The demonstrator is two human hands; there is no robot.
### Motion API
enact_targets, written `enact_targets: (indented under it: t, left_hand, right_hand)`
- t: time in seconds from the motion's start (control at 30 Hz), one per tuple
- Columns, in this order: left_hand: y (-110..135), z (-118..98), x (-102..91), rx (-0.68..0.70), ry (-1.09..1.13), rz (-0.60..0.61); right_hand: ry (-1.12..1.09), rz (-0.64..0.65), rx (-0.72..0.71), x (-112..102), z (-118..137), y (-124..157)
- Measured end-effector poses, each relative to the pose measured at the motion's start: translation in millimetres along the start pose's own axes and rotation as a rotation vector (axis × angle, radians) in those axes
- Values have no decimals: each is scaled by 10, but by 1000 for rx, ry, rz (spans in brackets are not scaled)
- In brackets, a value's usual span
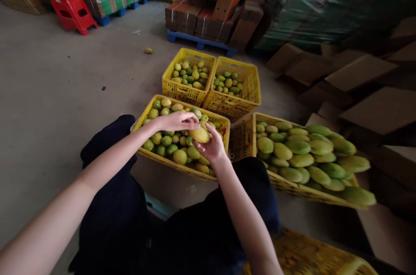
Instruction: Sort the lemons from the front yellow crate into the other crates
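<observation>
A yellow, oval papaya [199,135] rests in my right hand [214,147], whose fingers and thumb curl around it from the right. My left hand [177,121] reaches in from the left, palm down, with its fingers stretched out over the upper left side of the papaya. Whether those fingertips press on the fruit is hard to make out. Both hands are above a yellow crate [175,165] filled with yellow and green fruit of the same kind. No other fruit shows in either hand.
Behind stand two more yellow crates [185,94] [232,103] partly filled with fruit. At right, a crate [302,191] is heaped with long green papayas [300,161]. Another crate [312,251] is near my right knee. Cardboard [360,73], a red stool [72,11] and a loaded blue pallet [201,43] surround.
</observation>
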State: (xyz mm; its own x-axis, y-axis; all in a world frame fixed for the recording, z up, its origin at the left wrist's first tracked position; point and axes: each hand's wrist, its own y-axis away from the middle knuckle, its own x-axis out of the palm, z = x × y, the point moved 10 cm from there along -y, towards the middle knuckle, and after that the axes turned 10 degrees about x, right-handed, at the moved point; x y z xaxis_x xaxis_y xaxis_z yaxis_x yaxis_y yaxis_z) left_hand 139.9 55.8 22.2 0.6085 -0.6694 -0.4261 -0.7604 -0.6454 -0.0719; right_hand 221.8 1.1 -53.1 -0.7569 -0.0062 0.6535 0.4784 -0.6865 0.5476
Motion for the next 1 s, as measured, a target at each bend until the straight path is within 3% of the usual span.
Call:
enact_targets:
  t: [0.07,0.13,0.23,0.33,0.47,0.6,0.73,0.83,0.9,1.0]
  left_hand:
    - [-41,48,-62,41,124,-126]
    - [0,297,-2,-21,152,-225]
    - [79,713,428,-154,149,-198]
    - [5,822,954,-112,215,-171]
    - [-281,827,1528,-143,200,-161]
    - [-502,891,1836,-247,218,-155]
    - [-571,907,1794,-228,232,-128]
    - [-579,820,1527,-177,272,-148]
    - [-560,724,1267,-183,446,-203]
    - [-498,478,858,-224,901,-277]
  right_hand:
    - [-104,-43,-112,-126,225,142]
    - [-217,-106,-197,-324,418,280]
    - [-406,-242,-303,-682,626,436]
    - [-545,-348,-352,-931,705,483]
    - [-617,-385,-353,-1025,698,430]
    - [-595,-351,-353,-988,674,390]
    - [-552,-277,-403,-891,729,427]
    - [-502,-206,-431,-791,792,481]
    - [-455,-182,-462,-748,843,531]
    - [-395,-161,-507,-690,901,584]
